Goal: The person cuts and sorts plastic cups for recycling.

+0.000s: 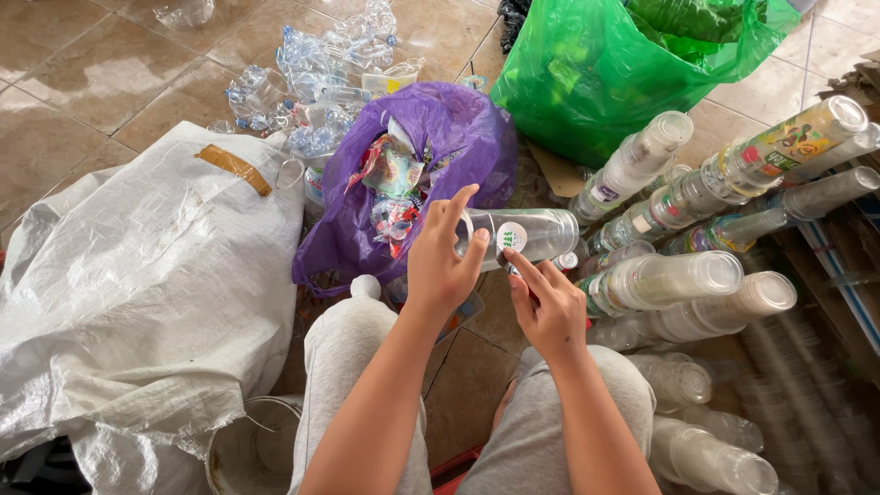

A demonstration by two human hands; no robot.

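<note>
Spread across the tiled floor [82,55] at left, a large white woven sack [137,275], slumped and open-mouthed, probably placed there as a catch-all. Upper right, a green plastic bag [587,82], bulging. Between them, a purple plastic bag [458,137] gaping wide, stuffed with torn coloured labels and wrappers [394,183], kept within arm's reach of the hands. Along the right, stacks of clear plastic cups [678,280] nested into long tubes, laid on their sides to save room. Beyond the purple bag, a loose heap of crushed clear bottles [312,82]. Bottom left, the rim of a metal bucket [220,440].

Over grey-trousered knees, a clear plastic bottle [532,231] held level, on its side, just above the purple bag's edge. Left hand [445,261] wrapped round the bottle's near end, thumb pressed against its side, index finger lifted clear, other fingers curled behind. Right hand [550,307] just under the bottle, index fingertip and thumb pinched together at the round sticker on its wall; whether pinching the sticker's edge or only touching it, hard to tell.
</note>
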